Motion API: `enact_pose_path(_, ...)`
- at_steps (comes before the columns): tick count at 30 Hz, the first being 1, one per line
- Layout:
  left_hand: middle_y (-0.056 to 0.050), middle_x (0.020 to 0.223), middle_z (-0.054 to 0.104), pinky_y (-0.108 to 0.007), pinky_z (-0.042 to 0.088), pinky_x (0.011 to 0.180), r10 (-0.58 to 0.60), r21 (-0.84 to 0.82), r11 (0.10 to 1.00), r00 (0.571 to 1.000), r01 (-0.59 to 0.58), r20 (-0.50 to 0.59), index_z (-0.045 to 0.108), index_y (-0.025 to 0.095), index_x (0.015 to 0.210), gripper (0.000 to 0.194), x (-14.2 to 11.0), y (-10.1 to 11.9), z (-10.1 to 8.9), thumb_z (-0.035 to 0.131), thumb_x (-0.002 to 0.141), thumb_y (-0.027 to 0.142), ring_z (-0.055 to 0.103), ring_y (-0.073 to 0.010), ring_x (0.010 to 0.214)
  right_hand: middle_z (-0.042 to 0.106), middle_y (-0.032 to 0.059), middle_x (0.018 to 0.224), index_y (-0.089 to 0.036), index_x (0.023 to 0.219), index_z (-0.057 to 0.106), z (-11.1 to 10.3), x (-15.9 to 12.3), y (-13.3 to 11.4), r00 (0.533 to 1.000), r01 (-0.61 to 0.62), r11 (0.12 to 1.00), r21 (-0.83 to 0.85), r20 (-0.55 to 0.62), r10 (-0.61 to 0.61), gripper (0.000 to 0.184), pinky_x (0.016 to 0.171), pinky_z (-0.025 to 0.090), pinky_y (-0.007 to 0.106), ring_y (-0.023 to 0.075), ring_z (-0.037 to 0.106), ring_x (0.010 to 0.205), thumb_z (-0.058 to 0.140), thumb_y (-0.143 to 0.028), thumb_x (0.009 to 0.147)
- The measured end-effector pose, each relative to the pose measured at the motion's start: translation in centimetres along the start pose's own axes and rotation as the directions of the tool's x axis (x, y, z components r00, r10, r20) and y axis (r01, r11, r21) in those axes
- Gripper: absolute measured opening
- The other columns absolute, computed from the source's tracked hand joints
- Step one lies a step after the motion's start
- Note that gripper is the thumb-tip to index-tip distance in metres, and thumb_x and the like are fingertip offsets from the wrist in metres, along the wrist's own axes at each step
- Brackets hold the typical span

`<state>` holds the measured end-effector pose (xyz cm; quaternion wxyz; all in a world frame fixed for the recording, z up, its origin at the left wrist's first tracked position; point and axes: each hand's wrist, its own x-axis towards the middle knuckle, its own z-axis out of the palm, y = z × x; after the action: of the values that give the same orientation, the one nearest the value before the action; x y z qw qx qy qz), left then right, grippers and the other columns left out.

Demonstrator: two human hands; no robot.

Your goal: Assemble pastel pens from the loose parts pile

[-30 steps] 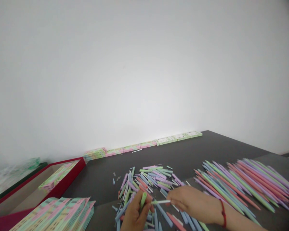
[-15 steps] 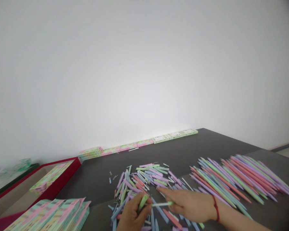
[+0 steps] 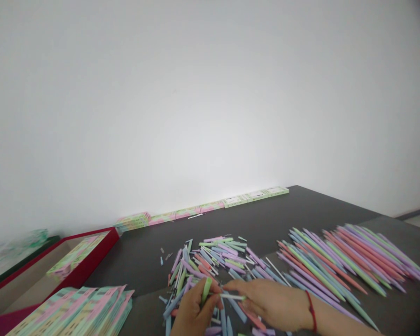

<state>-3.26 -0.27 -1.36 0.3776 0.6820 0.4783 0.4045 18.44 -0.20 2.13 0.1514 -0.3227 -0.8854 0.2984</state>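
My left hand (image 3: pixel 193 311) is closed around a short light-green pen barrel piece (image 3: pixel 205 290), which sticks up between thumb and fingers. A thin white rod with a green end (image 3: pixel 233 297), like a pen refill, spans the gap between my hands. My right hand (image 3: pixel 266 301), with a red cord at the wrist, pinches its green end. The other end reaches the fingertips of my left hand. Beneath and beyond both hands spreads a loose pile of pastel barrel pieces (image 3: pixel 227 254), with white rods among them.
At right lie rows of long pastel pens (image 3: pixel 336 261) on the dark table (image 3: pixel 259 224). Printed packets (image 3: pixel 77 310) are fanned out front left, beside a red-edged box (image 3: pixel 101 247) with packets inside. A line of flat printed boxes (image 3: pixel 210 205) runs along the wall.
My right hand has shifted slightly left, bringing the hands closer together, and its fingers have drawn in. The green barrel piece in my left hand now stands more upright.
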Motion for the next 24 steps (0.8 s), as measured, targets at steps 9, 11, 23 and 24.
enact_pose_path(9, 0.010, 0.046, 0.035, -0.020, 0.025, 0.041, -0.096, -0.004, 0.995, 0.986, 0.097, 0.135, 0.052, 0.020, 0.070, 0.014, 0.5, -1.1, -0.1, 0.046, 0.080, 0.027, 0.031, -0.0092, 0.040, 0.063, 0.0012, 0.071, -0.023, 0.100, 0.055, 1.4, 0.5, 0.1, 0.995, -0.092, 0.955, -0.281, -0.071, 0.075, 0.022, 0.052, 0.029, 0.024, 0.0163, 0.056, 0.061, 0.035, -0.027, 0.092)
enact_pose_path(11, 0.009, 0.048, 0.037, -0.020, 0.027, 0.043, -0.088, 0.050, 0.995, 0.987, 0.082, 0.134, 0.054, 0.019, 0.069, 0.015, 0.4, -0.9, -0.1, 0.046, 0.080, 0.026, 0.034, -0.0094, 0.042, 0.061, 0.0002, 0.069, -0.023, 0.097, 0.055, 1.7, 0.5, 0.2, 0.994, -0.095, 0.958, -0.270, -0.072, 0.078, 0.021, 0.051, 0.027, 0.024, 0.0155, 0.054, 0.060, 0.035, -0.026, 0.092)
enact_pose_path(23, 0.006, 0.055, 0.045, -0.020, 0.026, 0.045, -0.078, -0.020, 0.996, 0.977, 0.084, 0.197, 0.059, 0.017, 0.073, 0.016, 0.3, 0.2, -0.4, 0.050, 0.078, 0.029, 0.034, -0.0088, 0.046, 0.050, -0.0072, 0.058, -0.018, 0.109, 0.050, 1.3, 1.1, 2.5, 0.977, -0.186, 0.883, 0.431, 0.173, 0.121, 0.032, 0.041, 0.033, 0.014, 0.0066, 0.045, 0.044, 0.038, -0.011, 0.081)
enact_pose_path(24, 0.005, 0.057, 0.048, -0.021, 0.029, 0.048, -0.073, 0.011, 0.997, 0.978, 0.072, 0.195, 0.060, 0.017, 0.073, 0.014, 0.4, 0.0, -0.4, 0.051, 0.077, 0.027, 0.038, -0.0096, 0.049, 0.050, -0.0079, 0.057, -0.018, 0.112, 0.049, 1.3, 1.1, 2.6, 0.977, -0.181, 0.886, 0.426, 0.177, 0.115, 0.036, 0.041, 0.032, 0.014, 0.0064, 0.043, 0.043, 0.039, -0.008, 0.079)
